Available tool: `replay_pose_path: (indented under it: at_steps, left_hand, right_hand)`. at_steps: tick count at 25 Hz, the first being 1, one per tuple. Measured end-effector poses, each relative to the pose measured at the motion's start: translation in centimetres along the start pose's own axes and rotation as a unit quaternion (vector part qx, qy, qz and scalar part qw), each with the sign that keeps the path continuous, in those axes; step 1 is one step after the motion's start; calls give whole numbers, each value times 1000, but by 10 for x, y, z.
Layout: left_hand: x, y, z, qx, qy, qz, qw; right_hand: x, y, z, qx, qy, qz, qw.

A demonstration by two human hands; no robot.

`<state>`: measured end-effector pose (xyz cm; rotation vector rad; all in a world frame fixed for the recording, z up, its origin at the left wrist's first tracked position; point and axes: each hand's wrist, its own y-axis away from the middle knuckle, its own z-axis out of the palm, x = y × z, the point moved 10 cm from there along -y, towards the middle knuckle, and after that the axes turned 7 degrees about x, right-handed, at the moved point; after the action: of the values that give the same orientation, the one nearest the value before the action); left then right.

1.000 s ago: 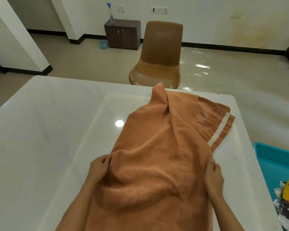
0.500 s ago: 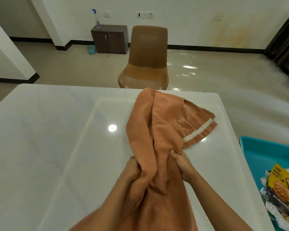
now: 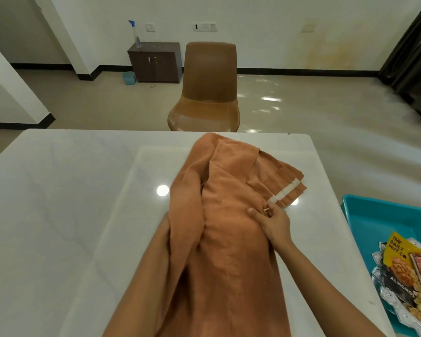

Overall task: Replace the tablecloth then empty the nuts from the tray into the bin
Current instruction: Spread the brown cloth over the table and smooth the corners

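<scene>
Pale walls back a far-left cabinet (image 3: 156, 62) with a spray bottle (image 3: 135, 35) on top, and a brown chair (image 3: 209, 86) stands at the far side of a glossy white table (image 3: 58, 215). Near centre, a person's left forearm (image 3: 151, 261) runs under a raised fold of an orange-brown cloth (image 3: 229, 263), which lies bunched lengthways down the table's middle. The left hand is hidden there, so its fingers cannot be told. Right of the fold, the right hand (image 3: 276, 223) rests on the cloth, thumb laid out flat and fingers curled in, pinching fabric just beside a white stripe (image 3: 286, 192). Soft, light and limp, the cloth would likely sag and drag if lifted from one point; its corners or hem look the best hold. At far right, beside the table, a teal tray (image 3: 384, 215) holds packets (image 3: 404, 271) reading "THE DAILY NUT CO" and "ALMONDS"
</scene>
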<state>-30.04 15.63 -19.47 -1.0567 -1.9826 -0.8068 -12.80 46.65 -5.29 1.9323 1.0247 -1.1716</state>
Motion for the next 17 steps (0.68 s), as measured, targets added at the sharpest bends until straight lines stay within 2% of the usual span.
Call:
replay_pose_path:
  at_steps: [1,2,3,4,6,7,8,9,11,12,14,15,17]
  left_hand:
    - [20,42,-55,-27,72,29,997]
    - [56,87,-98,-56,209,-1,976]
    - [70,109,-119,-48,300,-82,949]
    - [63,117,-159,37,352,-137,925]
    - [51,122,-235,174,365,-110,908]
    - [35,111,-259,217,260,-87,937]
    - [26,107,-273,234,156,-77,956]
    - [10,101,-274,206,33,-81,975]
    - [-19,100,-262,140,-84,-95,982]
    - [-20,103,-253,129,-116,-56,983]
    - [-3,115,-223,106,-193,66,973]
    - [-1,124,-201,57,-233,91,967]
    - [-15,139,-148,-72,-267,79,958]
  right_hand:
    - [-15,0,-6,16,-13,-28,999]
    - [-29,0,-16,46,-29,-55,997]
    - [-39,0,-31,91,-47,-71,992]
    - [-39,-1,-51,150,-64,-74,984]
    - [-18,-7,-99,264,-76,-63,960]
    - [0,-14,-115,285,-54,-44,956]
    - [22,-24,-121,268,-4,-17,963]
    - [44,-32,-118,231,61,16,971]
    - [74,-33,-109,194,181,61,962]
    - [72,-29,-101,198,222,41,954]
    - [42,-13,-63,149,259,-81,951]
    - [25,-3,-32,81,273,-148,947]
    - [11,13,31,-61,312,-231,920]
